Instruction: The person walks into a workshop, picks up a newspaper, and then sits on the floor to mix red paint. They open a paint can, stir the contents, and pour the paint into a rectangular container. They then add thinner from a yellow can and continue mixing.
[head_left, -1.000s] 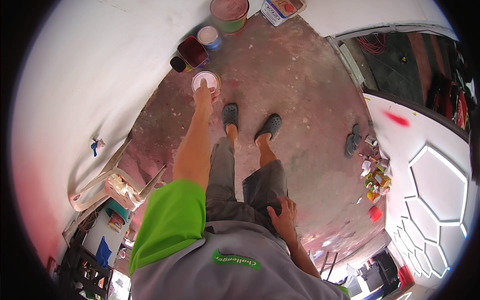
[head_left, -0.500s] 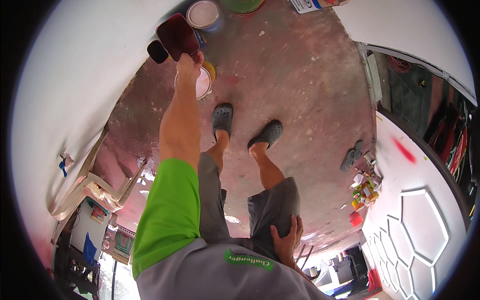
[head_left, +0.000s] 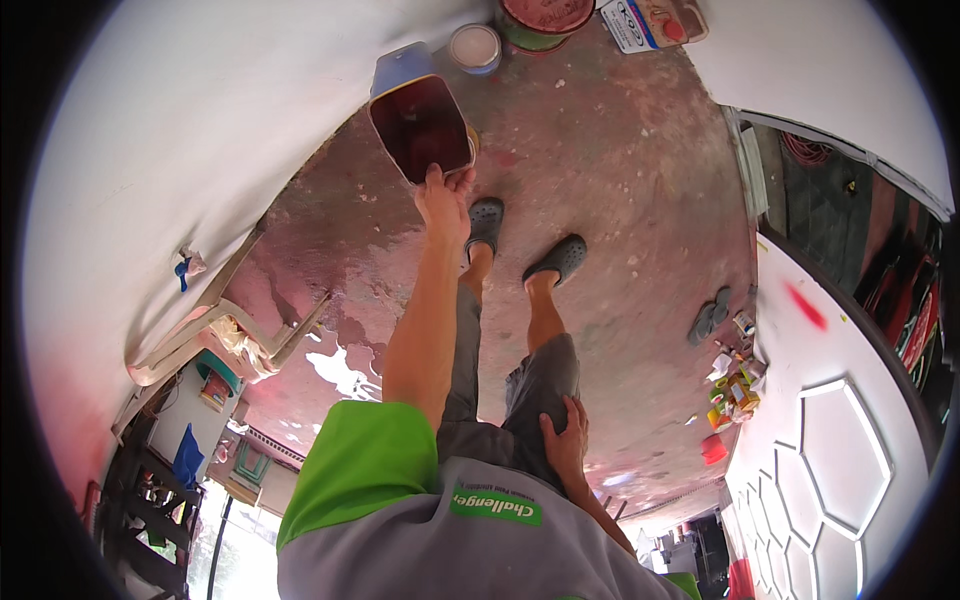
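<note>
Near the smooth white wall (head_left: 180, 130), the left hand (head_left: 443, 203) grips the near rim of a tilted, blue, open-topped rectangular container (head_left: 420, 125), dark red inside; the right hand (head_left: 567, 445) lies unclenched on the dark-grey shorts (head_left: 545, 383).

I've taken the left hand (head_left: 445, 200) off the round, pink-topped can (head_left: 474, 142), where it was a second ago, and onto the square container (head_left: 420, 125) — the fingers now hold its near rim. I've also tipped its dark red mouth toward my view, baring its blue outer side — and it now hides most of the can.
</note>
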